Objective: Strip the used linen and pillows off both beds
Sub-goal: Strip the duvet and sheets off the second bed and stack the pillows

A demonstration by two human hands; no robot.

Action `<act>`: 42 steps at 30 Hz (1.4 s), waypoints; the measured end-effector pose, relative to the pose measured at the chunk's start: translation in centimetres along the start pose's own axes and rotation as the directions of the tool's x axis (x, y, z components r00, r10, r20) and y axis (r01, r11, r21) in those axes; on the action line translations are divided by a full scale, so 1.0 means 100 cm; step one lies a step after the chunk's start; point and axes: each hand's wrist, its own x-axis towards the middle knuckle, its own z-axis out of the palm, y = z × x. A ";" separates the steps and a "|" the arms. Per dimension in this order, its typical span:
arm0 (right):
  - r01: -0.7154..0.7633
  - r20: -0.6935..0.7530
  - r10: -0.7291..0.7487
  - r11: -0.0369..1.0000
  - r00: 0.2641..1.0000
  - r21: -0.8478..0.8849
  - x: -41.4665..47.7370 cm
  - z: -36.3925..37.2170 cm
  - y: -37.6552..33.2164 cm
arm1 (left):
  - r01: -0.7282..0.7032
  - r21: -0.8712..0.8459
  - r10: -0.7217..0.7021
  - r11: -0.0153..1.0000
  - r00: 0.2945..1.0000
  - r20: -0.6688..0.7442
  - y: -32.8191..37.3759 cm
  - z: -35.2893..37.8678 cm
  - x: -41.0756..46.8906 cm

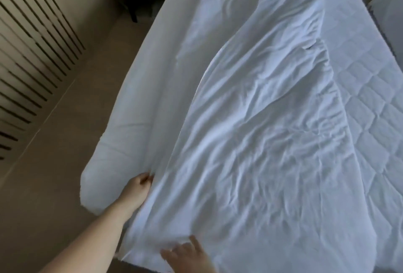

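Left hand (139,185) is down at the near left corner of the bed (122,120), fingers curled into a fold of the loose white sheet (261,131) and pinching it where the rumpled cloth meets the smooth, covered side of the mattress. Right hand (187,255) lies closer to the person, at the very foot edge, and though it is blurred the fingers look spread and flat on the sheet, pressing rather than gripping.

From where they stand at the foot, the sheet runs straight away from both hands: its long axis goes up the bed toward the head end, leaning to the right, and it narrows into a bunched ridge at the far top. So nearly all the cloth lies ahead of the hands and a little to the right, with only the near hem under them. Along its right side it has already come off, leaving the quilted mattress pad (370,109) bare; the left side of the bed is not yet uncovered.

Judging by that, the coming move is a pull toward the person along the sheet's length, gathering it at the foot. The left hand has the hold, so it seems the one to lead; the right would need to close on the hem first. Drag from the far bunched end might make the cloth snag.

A second bed (390,10) shows at the far right, well apart, and a slatted wall panel (32,43) stands off to the left across the floor (65,174)
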 end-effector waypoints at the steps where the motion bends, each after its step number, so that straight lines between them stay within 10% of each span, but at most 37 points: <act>1: -0.014 -0.024 0.014 1.000 1.000 0.006 -0.005 -0.003 0.008 | 0.031 -0.078 -0.031 0.997 1.000 0.000 -0.006 0.003 -0.005; 7: -0.323 -0.491 0.390 0.921 0.779 0.219 -0.054 -0.045 0.065 | 0.019 0.082 -0.015 0.996 0.998 -0.057 -0.034 0.019 -0.032; 12: -0.664 -0.365 0.731 0.679 0.576 0.312 -0.078 -0.066 0.097 | -0.048 0.064 0.056 0.997 0.990 -0.129 -0.027 0.004 -0.055; 17: -0.586 -0.342 0.610 0.789 0.715 0.183 -0.078 -0.062 0.104 | -0.019 -0.037 0.012 0.999 0.979 -0.203 -0.057 0.002 -0.076; 20: -0.579 -0.090 0.579 0.815 0.810 0.036 -0.078 -0.043 0.103 | 0.185 0.011 -0.181 0.983 0.971 -0.159 -0.086 0.035 -0.064; 28: -0.632 0.281 0.630 0.769 0.724 -0.096 -0.043 -0.054 0.121 | 0.192 0.154 -0.182 0.969 0.980 -0.077 -0.093 0.036 -0.038; 35: -0.690 0.017 0.691 0.721 0.723 0.070 -0.024 -0.075 0.086 | 0.057 0.454 -0.051 0.889 0.998 -0.026 -0.090 0.021 -0.050; 42: -0.241 -0.111 0.289 0.916 0.951 0.322 0.069 -0.113 -0.001 | -0.110 0.721 -0.096 0.684 0.966 0.239 -0.069 -0.011 -0.058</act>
